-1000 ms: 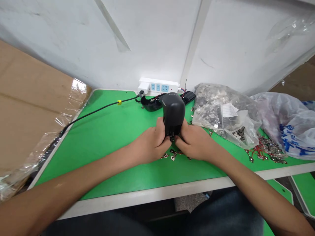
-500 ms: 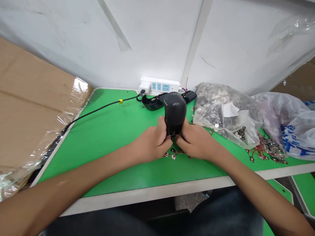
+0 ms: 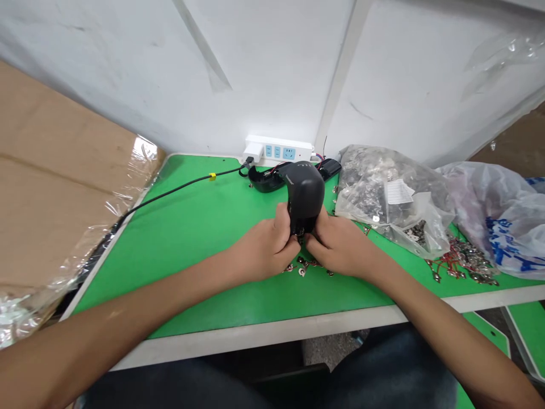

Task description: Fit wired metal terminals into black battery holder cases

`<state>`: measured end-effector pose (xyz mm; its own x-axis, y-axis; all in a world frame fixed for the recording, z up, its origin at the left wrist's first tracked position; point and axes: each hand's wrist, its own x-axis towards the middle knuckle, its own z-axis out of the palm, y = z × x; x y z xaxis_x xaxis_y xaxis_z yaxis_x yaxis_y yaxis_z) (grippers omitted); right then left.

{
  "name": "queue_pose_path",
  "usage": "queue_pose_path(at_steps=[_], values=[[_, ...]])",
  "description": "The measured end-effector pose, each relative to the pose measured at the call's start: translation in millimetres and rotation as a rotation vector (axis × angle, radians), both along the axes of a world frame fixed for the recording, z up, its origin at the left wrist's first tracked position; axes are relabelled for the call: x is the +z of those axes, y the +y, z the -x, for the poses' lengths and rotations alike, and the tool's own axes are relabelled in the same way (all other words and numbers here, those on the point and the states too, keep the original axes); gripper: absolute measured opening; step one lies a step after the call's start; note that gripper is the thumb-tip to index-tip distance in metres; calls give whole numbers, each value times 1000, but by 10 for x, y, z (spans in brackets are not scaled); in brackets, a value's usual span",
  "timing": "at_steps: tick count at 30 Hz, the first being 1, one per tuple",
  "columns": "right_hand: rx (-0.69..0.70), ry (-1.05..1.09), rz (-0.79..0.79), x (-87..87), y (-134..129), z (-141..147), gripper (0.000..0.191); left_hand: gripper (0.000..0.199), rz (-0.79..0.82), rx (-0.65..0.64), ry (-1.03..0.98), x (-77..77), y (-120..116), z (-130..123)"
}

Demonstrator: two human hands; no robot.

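A black curved plastic housing (image 3: pixel 307 190) stands upright between my hands, its rounded end at the top and its open underside toward me. My left hand (image 3: pixel 276 241) is closed on its left side, thumb against the lower edge. From the right, my right hand (image 3: pixel 336 241) grips the same housing. Both sets of fingertips meet near its lower opening, where small parts show but are too dark to make out. Just below my hands, several small metal pieces with red wires (image 3: pixel 303 266) lie on the green table (image 3: pixel 204 233).
Behind the housing lie other black plastic shells (image 3: pixel 266 179) with wires. A white power strip (image 3: pixel 279 149) holds a plugged-in adapter and black cable (image 3: pixel 183 184). Clear bags (image 3: pixel 383 176) of metal parts and a loose wired pile (image 3: pixel 466 258) sit right; a cardboard box (image 3: pixel 63 170) stands left.
The whole view has shifted very slightly. My hands keep the same hold on the black housing, and nothing else has visibly moved.
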<state>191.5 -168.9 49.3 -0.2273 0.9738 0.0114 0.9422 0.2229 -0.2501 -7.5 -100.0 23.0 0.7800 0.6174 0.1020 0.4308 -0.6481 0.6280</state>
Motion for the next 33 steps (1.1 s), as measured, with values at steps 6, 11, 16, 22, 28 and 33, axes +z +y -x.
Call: queue_pose_path(at_steps=[6, 11, 16, 22, 28, 33], values=[[0, -16, -3, 2, -3, -2, 36, 33, -2, 7, -3, 27, -7, -10], [2, -16, -6, 2, -6, -3, 36, 32, -16, 26, 5, 9, -8, -19], [-3, -18, -2, 4, -2, -3, 36, 33, -11, 36, 7, 11, -15, -17], [1, -15, -10, -8, -2, -12, 36, 30, -10, 22, 11, 40, -25, -17], [5, -2, -4, -7, -3, -13, 36, 31, -61, 19, 0, 0, -9, -16], [8, 5, -6, -14, 2, -27, 36, 37, -35, 37, 40, 37, -26, -18]])
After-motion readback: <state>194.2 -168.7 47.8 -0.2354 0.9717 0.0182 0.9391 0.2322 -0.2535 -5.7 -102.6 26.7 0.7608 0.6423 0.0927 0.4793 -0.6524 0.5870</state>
